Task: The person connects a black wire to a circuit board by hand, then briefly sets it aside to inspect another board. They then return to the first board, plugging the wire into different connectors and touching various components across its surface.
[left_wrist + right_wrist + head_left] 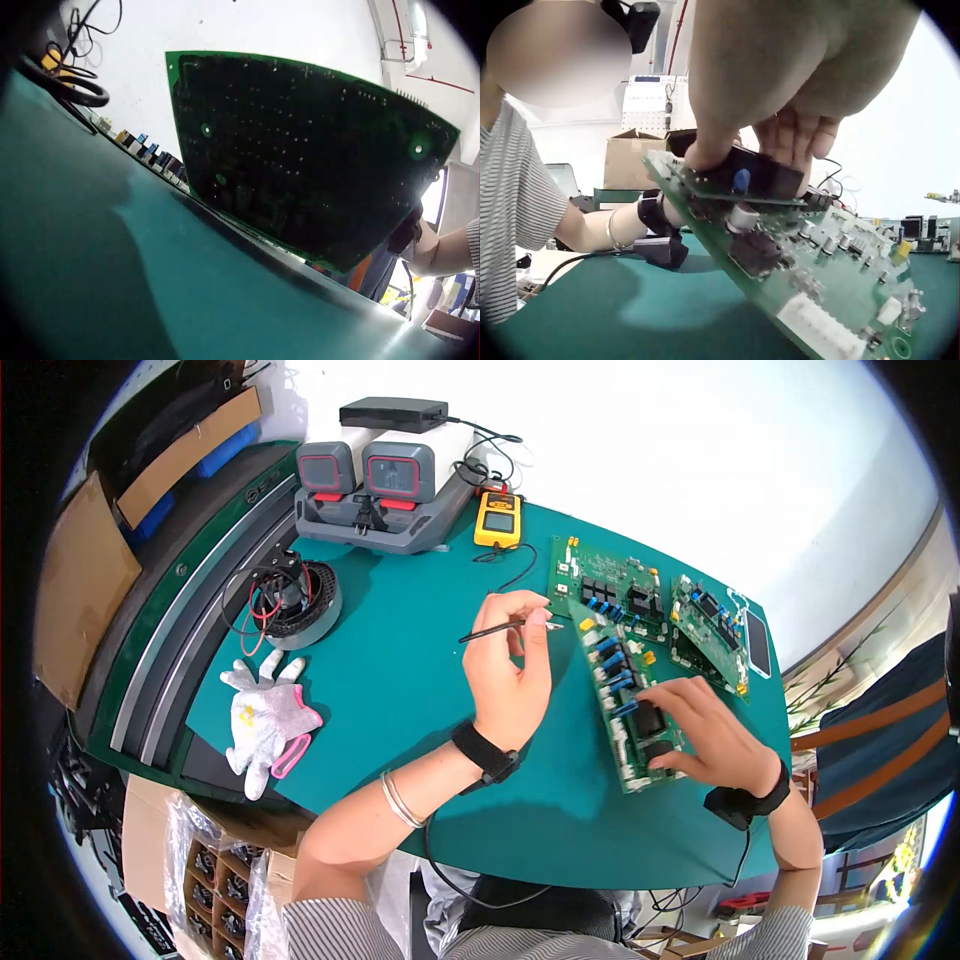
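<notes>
mid-frame, left hand (512, 688) fingers pinch a black probe (488, 632); right hand (718, 740) fingers grip a circuit board (616, 705), likely steadying its tilt.

At least three circuit boards (616, 695), one probe (490, 632), one meter (498, 520), one phone (759, 644)

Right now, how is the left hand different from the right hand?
The left hand pinches a thin black tool; the right hand grips a circuit board by a black block on it. The left hand is nearer the glove, the right hand nearer the phone. Both wear black wrist straps.
</notes>
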`<state>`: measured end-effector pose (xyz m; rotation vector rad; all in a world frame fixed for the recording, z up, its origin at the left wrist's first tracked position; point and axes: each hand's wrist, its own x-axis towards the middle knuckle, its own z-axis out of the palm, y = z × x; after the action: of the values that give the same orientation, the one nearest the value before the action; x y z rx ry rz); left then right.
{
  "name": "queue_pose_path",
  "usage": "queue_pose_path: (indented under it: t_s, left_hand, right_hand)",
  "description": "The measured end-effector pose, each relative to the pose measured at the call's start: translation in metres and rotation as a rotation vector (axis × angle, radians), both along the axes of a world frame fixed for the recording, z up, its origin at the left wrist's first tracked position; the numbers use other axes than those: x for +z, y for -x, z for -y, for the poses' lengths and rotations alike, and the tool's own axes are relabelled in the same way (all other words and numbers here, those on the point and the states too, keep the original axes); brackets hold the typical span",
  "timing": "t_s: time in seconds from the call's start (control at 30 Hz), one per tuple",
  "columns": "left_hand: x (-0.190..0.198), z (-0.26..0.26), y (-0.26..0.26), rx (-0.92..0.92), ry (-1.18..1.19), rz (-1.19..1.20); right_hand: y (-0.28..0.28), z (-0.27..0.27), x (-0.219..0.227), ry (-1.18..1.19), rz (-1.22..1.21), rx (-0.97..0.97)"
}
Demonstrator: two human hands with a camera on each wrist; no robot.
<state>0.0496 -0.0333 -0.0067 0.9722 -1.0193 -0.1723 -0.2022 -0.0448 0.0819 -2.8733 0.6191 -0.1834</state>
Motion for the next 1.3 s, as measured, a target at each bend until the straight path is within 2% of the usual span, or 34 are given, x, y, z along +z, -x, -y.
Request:
queue_pose_path:
  t_s: [0.1, 0.27, 0.33, 0.53, 0.8, 0.87, 1.03, 1.2, 1.3]
  left_hand:
    - [0.001, -0.002, 0.003, 0.017, -0.033, 0.061]
    - [0.000, -0.001, 0.004, -0.022, -0.010, 0.073]
    - [0.000, -0.001, 0.005, -0.074, -0.055, 0.076]
    - [0.002, -0.003, 0.007, -0.074, -0.075, 0.136]
    - [-0.002, -0.001, 0.006, -0.134, -0.104, 0.110]
    - [-0.001, -0.002, 0.006, -0.133, -0.114, 0.120]
    - [0.000, -0.004, 0.006, -0.150, -0.130, 0.130]
    - [-0.001, -0.003, 0.005, -0.160, -0.141, 0.133]
    - [-0.002, -0.003, 0.004, -0.171, -0.150, 0.140]
  right_hand:
    - [0.002, 0.009, 0.005, 0.098, 0.115, 0.041]
    - [-0.018, 0.027, 0.006, 0.301, 0.125, 0.022]
    - [-0.033, 0.044, 0.008, 0.381, 0.050, -0.062]
    - [-0.068, 0.111, -0.007, 0.475, 0.055, -0.066]
    - [-0.095, 0.169, -0.015, 0.443, 0.114, -0.063]
    - [-0.102, 0.176, -0.015, 0.302, 0.108, -0.104]
    - [-0.097, 0.190, -0.026, 0.136, -0.027, -0.202]
    - [-0.095, 0.198, -0.032, 0.131, -0.057, -0.180]
    - [-0.093, 0.204, -0.033, 0.157, -0.160, -0.098]
